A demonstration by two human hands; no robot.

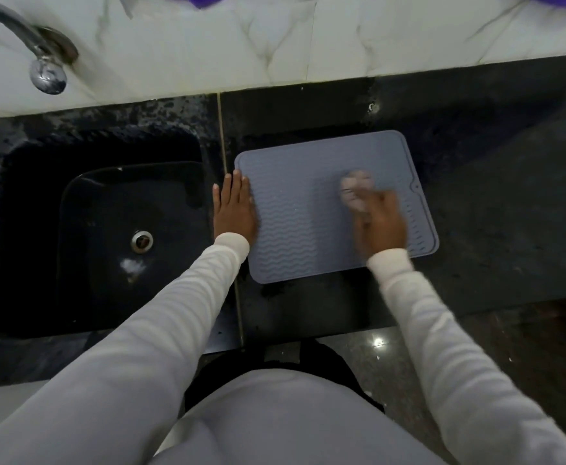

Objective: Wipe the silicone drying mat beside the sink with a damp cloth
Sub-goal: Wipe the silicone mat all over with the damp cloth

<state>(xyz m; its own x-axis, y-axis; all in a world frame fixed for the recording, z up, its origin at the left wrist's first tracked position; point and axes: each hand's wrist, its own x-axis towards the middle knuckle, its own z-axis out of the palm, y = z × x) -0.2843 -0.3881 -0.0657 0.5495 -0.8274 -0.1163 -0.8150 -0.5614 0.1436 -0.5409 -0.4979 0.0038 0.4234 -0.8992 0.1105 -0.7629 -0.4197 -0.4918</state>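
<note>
A grey-blue silicone drying mat [308, 182] with wavy ridges lies flat on the black counter, just right of the sink. My left hand [234, 208] presses flat on the mat's left edge, fingers straight and pointing away from me. My right hand [380, 223] is over the mat's right half, blurred by motion, and grips a small pale cloth [355, 187] that sticks out beyond the fingers and touches the mat.
A black sink [33, 203] with a metal drain [142, 241] lies to the left. A chrome tap [45, 70] juts from the white marble wall at the back left. Dark counter [493, 196] stretches right of the mat. Its front edge is near my body.
</note>
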